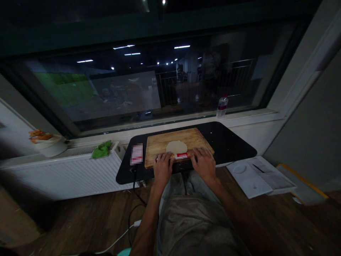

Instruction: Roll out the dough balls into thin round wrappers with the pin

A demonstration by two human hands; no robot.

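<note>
A flat round of pale dough (177, 146) lies on a wooden board (160, 143) on a low black table (231, 142). Across the board's near edge lies a rolling pin with a red and white label (182, 155). My left hand (162, 166) rests palm down on the pin's left end, fingers stretched flat. My right hand (204, 162) lies the same way on its right end. The pin sits just in front of the dough.
A phone (136, 153) lies on the table left of the board, its cable trailing to the floor. A water bottle (222, 106) stands on the window sill. A green cloth (102, 149) and a white bowl (50, 145) sit on the radiator. Papers (255, 174) lie on the floor at right.
</note>
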